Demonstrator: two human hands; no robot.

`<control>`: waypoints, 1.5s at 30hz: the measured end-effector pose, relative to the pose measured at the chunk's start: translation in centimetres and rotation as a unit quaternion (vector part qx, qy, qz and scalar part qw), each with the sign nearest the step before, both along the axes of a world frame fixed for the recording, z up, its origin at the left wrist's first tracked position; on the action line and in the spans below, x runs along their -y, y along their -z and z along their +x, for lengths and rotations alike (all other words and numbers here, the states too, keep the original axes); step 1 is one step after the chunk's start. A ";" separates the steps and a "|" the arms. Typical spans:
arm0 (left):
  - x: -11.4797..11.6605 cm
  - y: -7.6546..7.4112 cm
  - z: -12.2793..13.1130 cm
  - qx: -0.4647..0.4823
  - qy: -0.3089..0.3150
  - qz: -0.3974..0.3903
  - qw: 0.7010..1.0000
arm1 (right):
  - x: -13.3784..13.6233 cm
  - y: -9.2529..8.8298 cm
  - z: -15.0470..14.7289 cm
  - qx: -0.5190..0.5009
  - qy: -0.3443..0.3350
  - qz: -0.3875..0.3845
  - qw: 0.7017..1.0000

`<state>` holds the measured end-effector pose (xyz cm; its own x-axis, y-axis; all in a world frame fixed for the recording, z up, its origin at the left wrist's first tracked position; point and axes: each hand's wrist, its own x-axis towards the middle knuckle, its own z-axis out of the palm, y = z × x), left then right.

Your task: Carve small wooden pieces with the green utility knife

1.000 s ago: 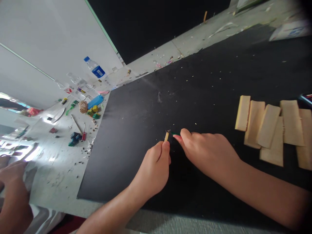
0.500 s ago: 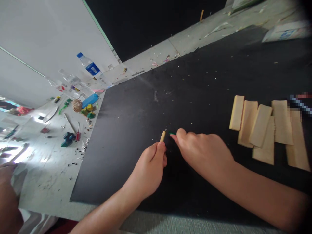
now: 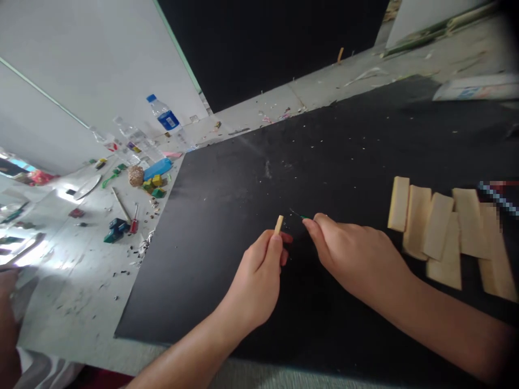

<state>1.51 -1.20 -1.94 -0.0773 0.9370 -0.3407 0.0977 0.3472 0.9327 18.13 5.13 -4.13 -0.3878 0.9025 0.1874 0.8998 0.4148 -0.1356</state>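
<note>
Wooden stick upright, long axis near-vertical, pinched in left hand grip; right hand grip pinches green tool.

Most of a small wooden stick is buried in the left hand; only a green tip of the tool clears the right hand. At 3 o'clock, a pixelated strip and wooden slats run off frame.

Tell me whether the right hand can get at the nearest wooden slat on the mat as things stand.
Probably yes. The right hand pinches a thin green tool, but only bare black mat lies between it and the nearest wooden slat. It would likely need to drop the tool first.
</note>
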 end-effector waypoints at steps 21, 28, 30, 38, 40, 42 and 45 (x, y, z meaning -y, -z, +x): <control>-0.2 0.1 -0.1 -0.192 0.063 0.078 0.976 | -0.2 1.4 0.2 0.016 -0.107 0.169 0.980; 0.1 -0.1 -0.1 -0.168 0.071 0.037 0.983 | 0.1 1.2 -0.1 0.063 -0.106 0.202 0.972; 0.0 0.1 -0.2 -0.153 0.067 0.015 0.986 | 0.3 0.9 -0.3 0.091 -0.108 0.214 0.967; 1.0 -1.4 0.4 -0.130 0.061 0.023 0.989 | 0.1 0.7 0.0 0.150 -0.062 0.194 0.967; 1.2 -1.6 0.3 -0.065 0.041 0.017 0.997 | -0.2 1.0 0.2 0.153 -0.055 0.182 0.970; 0.9 -1.2 -0.1 -0.024 0.017 0.003 1.000 | -0.2 1.3 0.3 0.155 -0.053 0.179 0.970; 0.1 -0.1 -0.7 -0.004 0.010 -0.002 1.000 | -0.2 1.4 0.4 0.153 -0.043 0.178 0.971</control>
